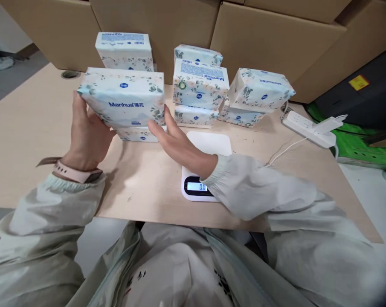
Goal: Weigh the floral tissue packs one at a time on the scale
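Between my two hands is a white and blue pack of tissues (125, 96) with a leaf print, tilted so its broad printed face shows. My left hand (87, 132) grips its left end, and my right hand (176, 138) is closed on its right end, the fingers partly behind it. Directly below this pack another tissue pack (138, 135) shows; whether the two touch I cannot tell. Under my right forearm lies a white kitchen scale (208, 143), its lit display (197, 186) reading 0.0, partly covered by the sleeve.
More tissue packs stand stacked at the back: a left stack (125, 51), a middle stack (199, 85) and a right stack (259, 89). Cardboard boxes (269, 47) line the table's far edge. A white power strip (308, 128) with a cable lies at the right.
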Motion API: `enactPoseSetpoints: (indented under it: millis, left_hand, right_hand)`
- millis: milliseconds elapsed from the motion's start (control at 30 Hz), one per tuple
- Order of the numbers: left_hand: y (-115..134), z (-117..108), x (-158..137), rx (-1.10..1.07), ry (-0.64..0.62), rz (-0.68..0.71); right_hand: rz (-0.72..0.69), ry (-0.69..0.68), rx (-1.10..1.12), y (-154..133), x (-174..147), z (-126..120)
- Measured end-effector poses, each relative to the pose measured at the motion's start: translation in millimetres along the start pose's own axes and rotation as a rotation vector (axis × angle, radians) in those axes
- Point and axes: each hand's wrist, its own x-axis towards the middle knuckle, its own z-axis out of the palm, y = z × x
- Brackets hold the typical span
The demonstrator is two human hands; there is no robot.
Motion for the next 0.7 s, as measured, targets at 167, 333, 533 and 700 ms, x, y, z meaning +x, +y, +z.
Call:
enactPoseSetpoints:
  millis: [167, 333, 533, 700]
  left_hand:
    - [38.1, 43.3, -33.2, 0.097, 0.0, 0.213]
    - [39.2, 87.6, -54.5, 0.088, -0.129, 0.122]
    - [-5.1, 109.2, -59.8, 0.141, -0.457, -0.031]
    - [-29.4, 114.3, -56.7, 0.134, -0.431, -0.059]
  right_hand:
    - [-0.178, 0.038, -0.099, -43.2, -74.3, -33.4]
    - [-0.221, 0.306, -0.264, -26.9, -156.4, -82.9]
    - [-0.01, 0.39, -0.13, 31.0, -189.4, -98.4]
    - [0.003, 0.373, -0.116, 63.5, -182.5, -101.4]
